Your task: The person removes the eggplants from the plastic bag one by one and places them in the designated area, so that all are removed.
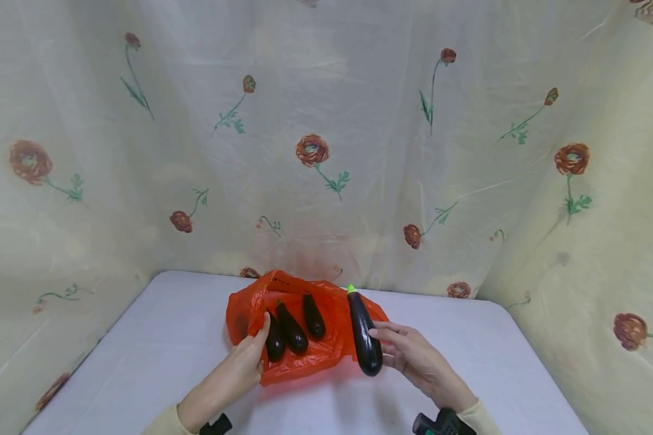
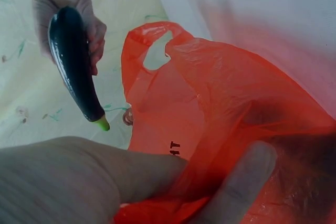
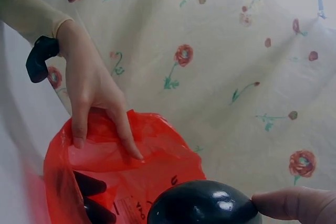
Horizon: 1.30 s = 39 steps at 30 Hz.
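Observation:
A red plastic bag [image 1: 326, 356] lies on the table with its mouth toward me, and several dark eggplants [image 1: 292, 329] show inside it. My left hand [image 1: 247, 356] grips the bag's left rim, thumb on one side of the film and fingers on the other. To the right of the bag's opening, my right hand [image 1: 408, 356] holds another eggplant [image 1: 366, 338] off the table, its green stem end pointing up and away. The right wrist view shows the thumb [image 3: 289, 204] against this eggplant's glossy rounded end. A handle loop [image 2: 173, 30] of the bag stands out in the left wrist view.
A white-covered table [image 1: 158, 338] spreads beneath the bag. Flower-printed curtain [image 1: 359, 211] hangs behind the table and along its sides. Dark wrist devices [image 1: 443, 423] sit on both of my wrists.

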Available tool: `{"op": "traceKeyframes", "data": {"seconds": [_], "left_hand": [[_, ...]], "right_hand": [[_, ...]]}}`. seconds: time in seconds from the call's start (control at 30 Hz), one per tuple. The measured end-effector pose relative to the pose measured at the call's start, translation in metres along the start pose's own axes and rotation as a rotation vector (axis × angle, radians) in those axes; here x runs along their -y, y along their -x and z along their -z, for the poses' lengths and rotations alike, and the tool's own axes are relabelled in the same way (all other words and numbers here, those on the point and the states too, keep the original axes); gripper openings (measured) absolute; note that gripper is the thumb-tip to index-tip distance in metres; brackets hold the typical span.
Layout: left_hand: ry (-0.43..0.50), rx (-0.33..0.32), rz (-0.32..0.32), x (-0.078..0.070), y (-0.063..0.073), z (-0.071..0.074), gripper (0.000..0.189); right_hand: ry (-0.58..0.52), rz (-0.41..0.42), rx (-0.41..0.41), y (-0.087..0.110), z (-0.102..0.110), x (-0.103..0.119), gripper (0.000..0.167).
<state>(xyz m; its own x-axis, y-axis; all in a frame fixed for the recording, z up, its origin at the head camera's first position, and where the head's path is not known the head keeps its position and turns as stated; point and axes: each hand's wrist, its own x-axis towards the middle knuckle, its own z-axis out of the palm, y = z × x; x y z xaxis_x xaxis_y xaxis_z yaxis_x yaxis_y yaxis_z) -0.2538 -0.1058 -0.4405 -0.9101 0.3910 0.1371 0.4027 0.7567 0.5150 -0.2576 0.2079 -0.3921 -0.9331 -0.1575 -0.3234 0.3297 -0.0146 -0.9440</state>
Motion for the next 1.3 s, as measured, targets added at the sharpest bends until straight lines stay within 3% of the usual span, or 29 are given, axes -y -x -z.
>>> {"op": "traceKeyframes", "data": {"seconds": [0.47, 0.83, 1.3], "left_hand": [[0.006, 0.003, 0.009, -0.002, 0.001, 0.002, 0.088], [-0.004, -0.005, -0.019, 0.0, 0.002, 0.001, 0.086], [0.007, 0.015, 0.011, -0.002, 0.001, 0.001, 0.087]], "right_hand": [[0.018, 0.032, -0.104, 0.004, 0.028, 0.007, 0.061], [0.017, 0.044, -0.095, 0.005, 0.057, 0.008, 0.068], [0.007, 0.018, -0.128, -0.006, 0.086, 0.002, 0.073]]}}
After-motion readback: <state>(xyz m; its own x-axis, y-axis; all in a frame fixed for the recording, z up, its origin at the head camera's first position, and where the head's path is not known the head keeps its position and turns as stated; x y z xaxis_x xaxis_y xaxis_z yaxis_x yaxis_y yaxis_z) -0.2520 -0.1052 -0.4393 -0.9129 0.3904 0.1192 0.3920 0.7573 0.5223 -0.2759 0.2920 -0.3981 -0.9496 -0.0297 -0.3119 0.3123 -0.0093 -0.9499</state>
